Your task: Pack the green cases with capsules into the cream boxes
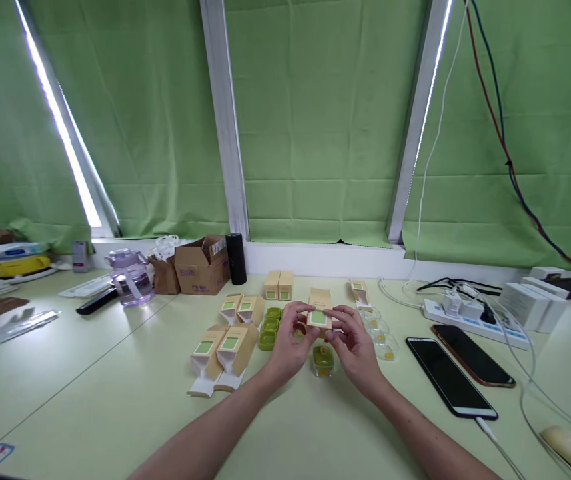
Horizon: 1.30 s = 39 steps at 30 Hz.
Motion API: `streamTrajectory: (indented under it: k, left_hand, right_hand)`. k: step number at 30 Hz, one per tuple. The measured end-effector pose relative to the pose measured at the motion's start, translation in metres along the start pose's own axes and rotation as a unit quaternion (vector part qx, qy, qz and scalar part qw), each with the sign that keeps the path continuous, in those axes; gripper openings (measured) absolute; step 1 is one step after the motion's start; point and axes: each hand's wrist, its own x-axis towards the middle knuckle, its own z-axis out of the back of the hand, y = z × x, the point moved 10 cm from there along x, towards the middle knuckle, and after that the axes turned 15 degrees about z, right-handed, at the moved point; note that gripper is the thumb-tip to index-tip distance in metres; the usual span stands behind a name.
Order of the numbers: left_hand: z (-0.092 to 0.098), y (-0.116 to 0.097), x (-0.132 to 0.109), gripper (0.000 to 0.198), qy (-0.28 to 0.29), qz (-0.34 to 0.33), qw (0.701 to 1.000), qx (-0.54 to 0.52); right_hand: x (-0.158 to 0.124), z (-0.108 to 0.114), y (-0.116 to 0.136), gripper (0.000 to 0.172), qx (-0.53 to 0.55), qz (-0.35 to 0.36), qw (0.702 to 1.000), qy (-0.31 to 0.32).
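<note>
Between both hands, raised above the table, is a small kraft cardboard box (319, 320) with a light green square on its face. Fingers of my left hand (290, 339) grip its left side, and my right hand (353, 340) grips its right. Just below stands a small clear jar with a green lid (323, 360). To the left is a row of green square lids (268, 328), partly hidden by my left hand. Several clear cups with yellow bits (384, 341) stand right of my right hand. Open kraft boxes (232, 348) lie farther left.
Two closed kraft boxes (278, 285) stand at the back, and another box (359, 292) lies behind the cups. Two phones (452, 377) and a power strip (475, 323) with cables lie right. A purple jug (130, 277), brown carton (202, 267) and black cylinder (236, 259) stand back left.
</note>
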Motion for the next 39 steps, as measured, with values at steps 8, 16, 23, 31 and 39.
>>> streamTrajectory:
  k: [8, 16, 23, 31, 39]
  left_hand:
    - [0.001, -0.01, -0.007, 0.044, -0.008, -0.028, 0.998, 0.059]
    - [-0.004, -0.019, -0.013, 0.055, -0.014, -0.051, 0.991, 0.124]
    - [0.004, -0.013, -0.009, 0.057, -0.051, -0.052, 0.989, 0.126]
    - [0.014, -0.007, -0.004, 0.045, -0.077, -0.026, 0.993, 0.089]
    - [0.023, 0.007, 0.001, 0.056, -0.103, 0.046, 0.993, 0.033]
  right_hand:
    - [-0.001, -0.001, 0.007, 0.042, -0.045, 0.014, 0.999, 0.021]
    - [-0.002, -0.005, 0.01, 0.049, -0.092, 0.028, 0.994, 0.052]
    - [-0.005, -0.013, 0.029, 0.062, -0.112, 0.068, 0.989, 0.071]
    - [-0.004, -0.027, 0.055, 0.065, -0.137, 0.136, 0.973, 0.124]
    - [-0.009, -0.036, 0.062, 0.062, -0.169, 0.167, 0.955, 0.178]
